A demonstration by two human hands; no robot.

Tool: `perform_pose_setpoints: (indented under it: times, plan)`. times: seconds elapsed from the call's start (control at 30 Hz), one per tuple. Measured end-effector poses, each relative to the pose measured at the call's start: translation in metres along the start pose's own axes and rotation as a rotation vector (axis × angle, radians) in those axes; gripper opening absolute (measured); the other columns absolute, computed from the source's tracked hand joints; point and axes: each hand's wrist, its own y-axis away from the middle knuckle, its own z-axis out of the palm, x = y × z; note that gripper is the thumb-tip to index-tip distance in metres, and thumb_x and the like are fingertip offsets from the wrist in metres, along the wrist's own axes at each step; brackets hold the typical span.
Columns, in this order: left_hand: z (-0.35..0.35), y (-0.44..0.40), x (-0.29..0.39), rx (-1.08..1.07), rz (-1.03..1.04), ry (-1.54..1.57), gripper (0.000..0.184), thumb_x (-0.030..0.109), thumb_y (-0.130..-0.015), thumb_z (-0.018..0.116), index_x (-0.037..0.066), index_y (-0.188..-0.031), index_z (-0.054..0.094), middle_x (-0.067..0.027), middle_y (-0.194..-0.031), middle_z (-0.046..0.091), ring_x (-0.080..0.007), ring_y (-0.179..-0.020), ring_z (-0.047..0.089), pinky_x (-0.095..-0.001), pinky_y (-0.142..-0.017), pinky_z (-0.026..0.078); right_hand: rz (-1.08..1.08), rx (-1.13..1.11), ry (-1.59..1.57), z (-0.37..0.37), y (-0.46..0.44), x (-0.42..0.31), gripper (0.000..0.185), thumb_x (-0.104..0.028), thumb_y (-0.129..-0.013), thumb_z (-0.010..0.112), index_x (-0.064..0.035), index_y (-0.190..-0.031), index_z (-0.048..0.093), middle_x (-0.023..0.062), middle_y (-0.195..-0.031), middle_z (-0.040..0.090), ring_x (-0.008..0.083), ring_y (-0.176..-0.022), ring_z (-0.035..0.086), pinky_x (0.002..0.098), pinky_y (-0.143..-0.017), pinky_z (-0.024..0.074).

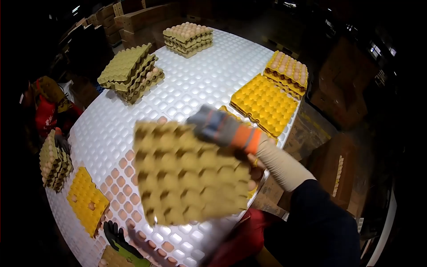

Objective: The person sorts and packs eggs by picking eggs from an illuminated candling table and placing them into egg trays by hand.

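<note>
My right hand (213,127), in a grey glove with an orange cuff, is closed on the upper right edge of a tan pulp egg tray (191,178). No eggs show on the tray's visible face, which is tilted and slightly blurred. It hangs over the white table, covering part of the eggs and a yellow tray behind it. Pale brown eggs (129,190) sit in the table's pockets, left of the tray. I do not see my left hand.
Yellow egg trays (264,104) and a stack with eggs (287,69) line the right edge. Tan stacks (126,69) (187,38) stand farther back. A yellow tray (86,200) with two eggs lies left. Another person's black-green glove (116,236) is at the bottom; a co-worker's hand (61,141) touches a stack.
</note>
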Motion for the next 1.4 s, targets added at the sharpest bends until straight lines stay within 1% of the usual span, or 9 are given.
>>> perform_pose_setpoints:
  times: [0.3, 0.4, 0.5, 0.73, 0.87, 0.93, 1.17, 1.33, 1.4]
  plan:
    - [-0.016, 0.123, -0.064, 0.108, -0.146, -0.11, 0.048, 0.025, -0.107, 0.054, 0.003, -0.15, 0.048, -0.01, -0.138, 0.06, -0.0233, -0.121, 0.063, -0.0359, -0.1, 0.053, 0.527, 0.298, 0.155, -0.315, 0.155, 0.37, 0.031, -0.027, -0.104, 0.062, -0.0075, -0.127, 0.066, 0.0031, -0.109, 0.069, 0.0115, -0.099, 0.062, 0.0311, -0.089, 0.0522]
    - [0.035, 0.15, -0.069, 0.093, -0.16, -0.148, 0.047, 0.025, -0.107, 0.055, 0.003, -0.148, 0.05, -0.0092, -0.137, 0.061, -0.0225, -0.119, 0.064, -0.0351, -0.099, 0.053, 0.712, 0.264, 0.465, -0.301, 0.189, 0.467, 0.047, -0.033, -0.1, 0.065, -0.0054, -0.138, 0.061, 0.0268, -0.131, 0.066, 0.0466, -0.122, 0.061, 0.0471, -0.103, 0.0493]
    - [0.1, 0.156, -0.079, -0.039, -0.124, -0.484, 0.037, 0.009, -0.102, 0.057, -0.002, -0.136, 0.063, -0.0097, -0.133, 0.067, -0.0207, -0.119, 0.064, -0.0329, -0.101, 0.051, 0.721, 0.205, 0.772, -0.255, 0.203, 0.515, 0.055, -0.042, -0.103, 0.058, -0.0085, -0.146, 0.055, 0.0257, -0.141, 0.06, 0.0444, -0.13, 0.056, 0.0483, -0.109, 0.0461]
    - [0.234, 0.215, -0.033, -0.22, 0.264, -0.682, 0.034, -0.002, -0.093, 0.068, 0.0, -0.127, 0.068, -0.0109, -0.124, 0.07, -0.022, -0.112, 0.067, -0.0335, -0.096, 0.052, 0.727, 0.036, 0.885, -0.22, 0.158, 0.467, 0.035, -0.036, -0.102, 0.055, -0.0103, -0.125, 0.065, 0.0234, -0.116, 0.066, 0.0432, -0.106, 0.064, 0.0558, -0.088, 0.0512]
    - [0.282, 0.246, 0.001, -0.395, 0.558, -0.849, 0.03, 0.014, -0.085, 0.079, 0.013, -0.115, 0.073, -0.0062, -0.112, 0.071, -0.0317, -0.09, 0.067, -0.0417, -0.077, 0.055, 0.142, 0.363, 1.288, -0.2, 0.145, 0.438, 0.036, -0.029, -0.097, 0.067, -0.0109, -0.128, 0.068, 0.0159, -0.124, 0.068, 0.0363, -0.118, 0.062, 0.049, -0.098, 0.0512]
    - [0.292, 0.259, -0.005, -0.553, 0.65, -0.948, 0.025, 0.015, -0.088, 0.075, 0.014, -0.113, 0.072, -0.0044, -0.104, 0.071, -0.0302, -0.083, 0.065, -0.0425, -0.071, 0.053, 0.157, 0.149, 0.153, -0.158, 0.118, 0.287, 0.03, -0.018, -0.092, 0.072, -0.0091, -0.12, 0.07, 0.0142, -0.12, 0.068, 0.0361, -0.111, 0.064, 0.0472, -0.097, 0.0511]
    - [0.301, 0.287, -0.034, -0.593, 0.587, -1.101, 0.022, 0.016, -0.091, 0.07, 0.012, -0.113, 0.071, -0.0061, -0.105, 0.07, -0.0301, -0.086, 0.065, -0.042, -0.073, 0.054, -0.478, -0.67, 0.099, -0.048, 0.161, 0.106, 0.026, -0.033, -0.082, 0.079, -0.0164, -0.1, 0.07, 0.0072, -0.101, 0.063, 0.0291, -0.097, 0.061, 0.0422, -0.086, 0.0483]
    - [0.26, 0.277, -0.053, -0.254, -0.146, 0.049, 0.038, 0.019, -0.086, 0.077, 0.007, -0.12, 0.065, -0.0128, -0.115, 0.065, -0.0277, -0.104, 0.065, -0.0366, -0.088, 0.055, -0.34, -0.654, -0.121, -0.055, 0.152, 0.11, 0.036, -0.032, -0.078, 0.084, -0.0127, -0.104, 0.068, 0.0067, -0.106, 0.064, 0.0305, -0.098, 0.061, 0.0443, -0.087, 0.0496]
    - [0.271, 0.259, -0.039, -0.354, 0.233, -0.437, 0.046, 0.018, -0.081, 0.081, 0.006, -0.122, 0.064, -0.0126, -0.113, 0.062, -0.0307, -0.1, 0.064, -0.0388, -0.089, 0.054, 0.046, -0.672, -0.648, -0.075, 0.144, 0.12, 0.042, -0.019, -0.081, 0.088, -0.0086, -0.115, 0.066, 0.01, -0.111, 0.064, 0.0245, -0.105, 0.066, 0.0395, -0.093, 0.0546]
